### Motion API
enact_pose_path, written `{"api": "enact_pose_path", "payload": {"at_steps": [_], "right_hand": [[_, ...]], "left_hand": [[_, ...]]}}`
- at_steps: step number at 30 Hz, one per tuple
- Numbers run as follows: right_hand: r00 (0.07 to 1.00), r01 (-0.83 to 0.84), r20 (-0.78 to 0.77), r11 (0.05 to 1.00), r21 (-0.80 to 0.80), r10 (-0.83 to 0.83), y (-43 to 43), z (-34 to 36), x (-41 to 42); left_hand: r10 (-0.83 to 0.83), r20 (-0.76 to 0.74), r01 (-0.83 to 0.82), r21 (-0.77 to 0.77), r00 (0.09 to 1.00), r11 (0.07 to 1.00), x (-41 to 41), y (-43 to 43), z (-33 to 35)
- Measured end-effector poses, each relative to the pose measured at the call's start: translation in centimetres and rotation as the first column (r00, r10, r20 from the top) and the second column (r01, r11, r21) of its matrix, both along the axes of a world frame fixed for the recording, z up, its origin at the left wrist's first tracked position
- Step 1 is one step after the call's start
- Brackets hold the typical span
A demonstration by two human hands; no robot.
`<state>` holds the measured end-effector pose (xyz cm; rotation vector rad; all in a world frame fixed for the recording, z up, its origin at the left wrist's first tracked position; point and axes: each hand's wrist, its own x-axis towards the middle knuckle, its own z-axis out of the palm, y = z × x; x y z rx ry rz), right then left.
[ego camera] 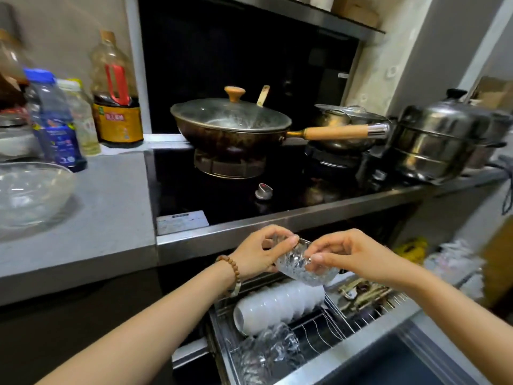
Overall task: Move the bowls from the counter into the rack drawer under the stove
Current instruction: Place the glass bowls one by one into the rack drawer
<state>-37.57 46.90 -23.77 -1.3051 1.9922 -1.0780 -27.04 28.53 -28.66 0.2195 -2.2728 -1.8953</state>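
Note:
Both hands hold a small cut-glass bowl [301,263] in the air, just in front of the stove's steel edge and above the pulled-out rack drawer [344,354]. My left hand [263,252] grips its left rim, and my right hand [351,254] pinches its right rim. In the drawer, a row of white bowls [277,304] stands on edge. Clear glass bowls [269,351] lie in front of them. A large clear glass bowl [30,193] sits on the grey counter [111,212] at the left.
A lidded wok [230,126] with a wooden handle sits on the black stove; a steel pot [344,126] and a steamer [441,140] stand to its right. Bottles [55,118] crowd the counter's back. Utensils [366,295] fill the drawer's right section.

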Motion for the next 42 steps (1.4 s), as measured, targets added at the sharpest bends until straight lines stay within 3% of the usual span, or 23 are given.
{"api": "enact_pose_path", "payload": {"at_steps": [5, 7, 12, 17, 22, 28, 42], "right_hand": [[0.979, 0.150, 0.127, 0.987, 0.062, -0.157, 1.9, -4.9, -2.3], [0.951, 0.215, 0.208, 0.972, 0.091, -0.229, 2.1, -7.1, -2.9], [0.835, 0.361, 0.356, 0.906, 0.222, -0.420, 1.8, -12.4, -4.8], [0.728, 0.439, 0.389, 0.820, 0.367, -0.564, 0.9, -16.7, -6.8], [0.669, 0.406, 0.407, 0.764, 0.501, -0.622, -1.0, -19.3, -8.1], [0.650, 0.350, 0.400, 0.722, 0.597, -0.646, -2.4, -21.6, -8.7], [0.697, 0.048, 0.450, 0.663, 0.747, -0.558, -4.0, -25.0, -8.5]], "left_hand": [[-0.013, 0.081, 0.008, 0.057, 0.997, 0.998, -2.6, 1.3, -5.6], [0.016, 0.108, -0.017, 0.011, 0.994, 1.000, -2.9, 1.7, -8.2], [0.090, 0.216, 0.009, -0.418, 0.972, 0.908, -1.8, 1.2, -15.2], [0.109, 0.301, 0.130, -0.674, 0.947, 0.727, -0.5, 0.1, -20.9], [0.115, 0.377, 0.233, -0.754, 0.919, 0.614, 0.1, -0.5, -24.8], [0.114, 0.336, 0.226, -0.812, 0.935, 0.538, 0.3, -0.4, -26.8], [0.118, 0.313, 0.205, -0.819, 0.942, 0.536, 0.3, -0.3, -26.9]]}}
